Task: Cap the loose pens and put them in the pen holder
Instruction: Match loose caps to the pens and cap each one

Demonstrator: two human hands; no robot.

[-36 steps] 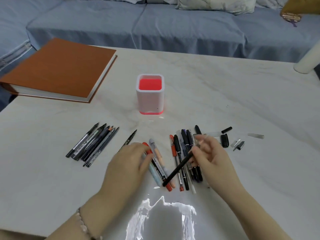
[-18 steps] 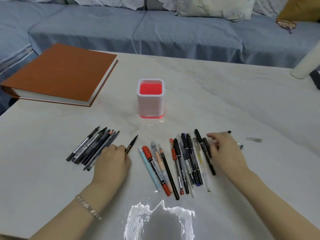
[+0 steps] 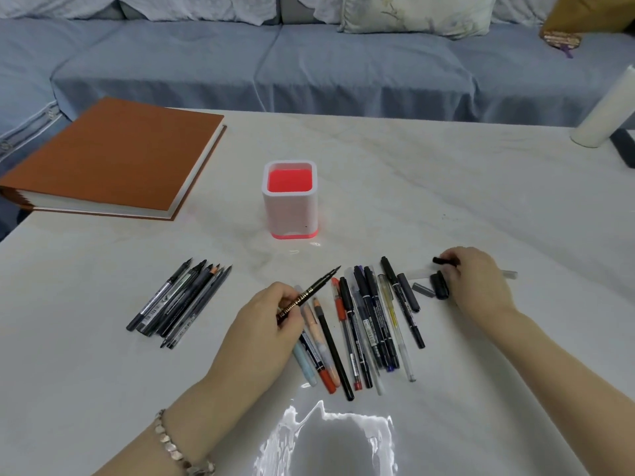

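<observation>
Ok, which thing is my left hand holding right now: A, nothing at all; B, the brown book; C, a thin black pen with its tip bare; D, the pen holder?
C: the left hand grips a thin black pen at a slant, its pointed tip bare, while the right hand pinches a small black cap.

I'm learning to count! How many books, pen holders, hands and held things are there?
Book: 1
Holder: 1
Hands: 2, left hand, right hand
Held things: 2, pen, cap
Total: 6
</observation>
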